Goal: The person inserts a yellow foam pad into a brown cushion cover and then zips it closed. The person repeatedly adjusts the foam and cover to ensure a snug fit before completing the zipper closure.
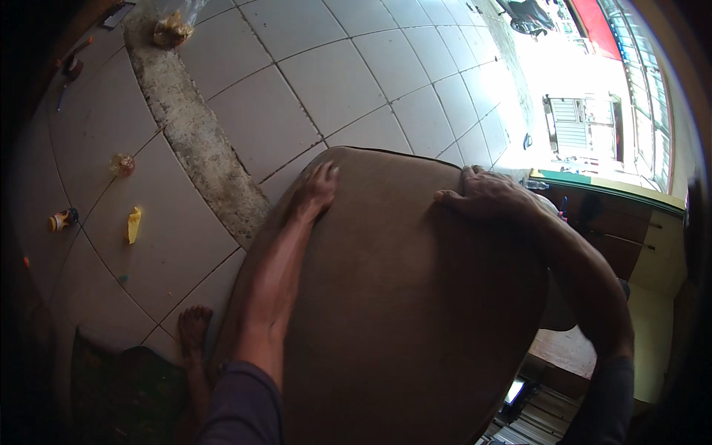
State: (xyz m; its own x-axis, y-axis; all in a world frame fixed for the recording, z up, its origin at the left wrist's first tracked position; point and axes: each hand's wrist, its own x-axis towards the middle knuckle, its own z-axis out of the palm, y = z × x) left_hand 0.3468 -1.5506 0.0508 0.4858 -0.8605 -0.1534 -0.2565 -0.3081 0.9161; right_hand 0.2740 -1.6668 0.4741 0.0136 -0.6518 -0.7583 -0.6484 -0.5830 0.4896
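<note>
A large brown padded cushion [386,297] with rounded corners and a dark seam along its far edge fills the middle, tilted up in front of me. On its upper left part lies my left hand [319,189], fingers slightly bent against the fabric and nothing held between them. At the far right corner, my right hand [493,196] grips the rim. Its thumb is spread over the brown face and its other fingers reach the edge, their tips partly hidden. The underside of the cushion cannot be seen.
White floor tiles surround a rough concrete strip [189,119]. To the left lie a yellow scrap [133,225], a small dark-and-yellow container [63,219] and a clear plastic bag [123,165]. A bare foot [194,326] stands beside the cushion. A motorcycle [530,18] is outside.
</note>
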